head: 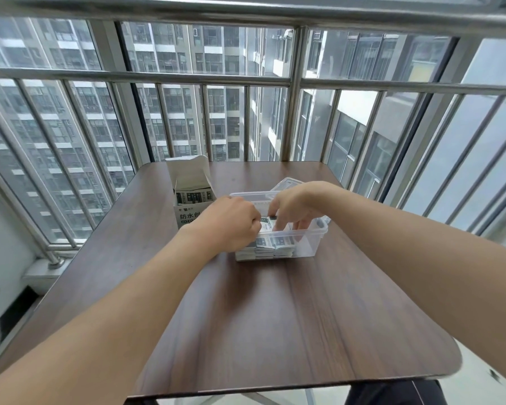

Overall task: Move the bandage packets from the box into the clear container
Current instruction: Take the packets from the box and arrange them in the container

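Observation:
A white cardboard box [191, 197] stands open at the table's far left, with bandage packets [194, 196] showing inside it. To its right sits the clear container [313, 244], holding several stacked white and dark packets [276, 244] along its near side. My left hand [231, 225] is over the container's left edge, fingers closed on a packet [265, 223]. My right hand [295, 207] reaches into the container from above, its fingertips touching the same packet. Both hands hide much of the container's inside.
The container's clear lid [285, 184] lies behind it. The dark wooden table [275, 317] ends close to a metal railing [289, 83] and windows at the far side. Bare tabletop stretches toward me.

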`<state>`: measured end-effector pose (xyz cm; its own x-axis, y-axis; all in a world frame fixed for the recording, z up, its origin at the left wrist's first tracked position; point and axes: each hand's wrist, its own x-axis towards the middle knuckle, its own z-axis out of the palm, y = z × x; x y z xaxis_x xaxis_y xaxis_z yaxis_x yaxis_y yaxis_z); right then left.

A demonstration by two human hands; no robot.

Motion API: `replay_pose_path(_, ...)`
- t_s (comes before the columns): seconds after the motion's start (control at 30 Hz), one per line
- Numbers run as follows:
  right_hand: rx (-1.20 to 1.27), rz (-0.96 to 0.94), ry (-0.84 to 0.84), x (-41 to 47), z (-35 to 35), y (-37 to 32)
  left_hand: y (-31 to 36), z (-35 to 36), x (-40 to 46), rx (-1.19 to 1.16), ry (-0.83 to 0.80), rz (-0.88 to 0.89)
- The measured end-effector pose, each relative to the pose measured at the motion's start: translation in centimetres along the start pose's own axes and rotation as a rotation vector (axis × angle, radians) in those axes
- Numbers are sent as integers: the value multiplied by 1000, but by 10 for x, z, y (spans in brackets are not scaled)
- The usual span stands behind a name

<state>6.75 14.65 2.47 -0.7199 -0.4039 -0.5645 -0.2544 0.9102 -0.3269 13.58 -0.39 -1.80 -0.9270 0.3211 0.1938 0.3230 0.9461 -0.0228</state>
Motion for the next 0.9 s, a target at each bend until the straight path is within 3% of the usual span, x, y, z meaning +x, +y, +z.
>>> replay_pose_path(0.47,51,43,36,-9,-1,-2,6,-7,-5,71,59,11)
replay_pose_path(0.67,35,27,70,-19,-8,-5,1,-8,-5,-20,50,4)
replay_pose_path(0.77,30,-59,189,-18,-15,-7,-5,-20,-11,-205,232,-46)
replay_pose_path(0.9,204,-450,537,-22,-18,-25,-32,-46,-32,-492,847,-228)
